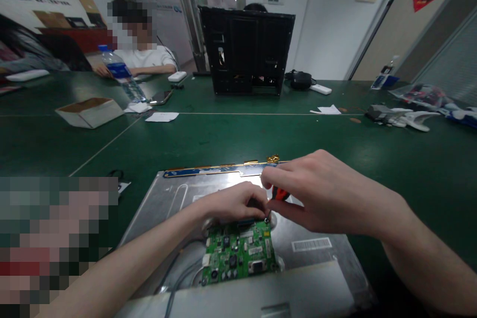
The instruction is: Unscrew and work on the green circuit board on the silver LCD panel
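A green circuit board (240,253) lies on the metal back of a flat display panel (313,266) in front of me. My right hand (309,189) is closed around a red and black screwdriver (279,194), whose tip points down at the board's far right corner. A small screw (267,219) shows at that corner, beneath the tip. Curled at the board's far edge, my left hand (238,202) has its fingertips close to the screw and the screwdriver's tip. Whatever those fingers pinch is hidden.
A black monitor housing (249,52) stands at the back of the green table (223,134). To the left are a paper box (89,113), a water bottle (124,77) and a phone (160,98). Gloves (406,117) lie right. A person (145,59) sits across the table.
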{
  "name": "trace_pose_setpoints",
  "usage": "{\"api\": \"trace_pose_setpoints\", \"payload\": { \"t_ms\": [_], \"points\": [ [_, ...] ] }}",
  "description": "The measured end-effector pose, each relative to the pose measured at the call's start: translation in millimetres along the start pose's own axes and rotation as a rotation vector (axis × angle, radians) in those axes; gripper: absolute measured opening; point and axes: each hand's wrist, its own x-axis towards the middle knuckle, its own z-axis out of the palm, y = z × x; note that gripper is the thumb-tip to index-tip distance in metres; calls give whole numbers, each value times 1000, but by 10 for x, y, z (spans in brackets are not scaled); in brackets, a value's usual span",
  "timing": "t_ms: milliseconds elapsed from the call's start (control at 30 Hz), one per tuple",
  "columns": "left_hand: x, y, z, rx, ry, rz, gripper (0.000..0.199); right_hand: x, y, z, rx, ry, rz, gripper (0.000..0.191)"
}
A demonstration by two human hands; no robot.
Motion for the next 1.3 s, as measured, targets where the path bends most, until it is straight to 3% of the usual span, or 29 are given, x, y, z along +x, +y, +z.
{"api": "trace_pose_setpoints", "payload": {
  "t_ms": [1300],
  "points": [
    [1,-4,-19,38,-7,24,5,-23,-2,6,-38,16,-19,10]
  ]
}}
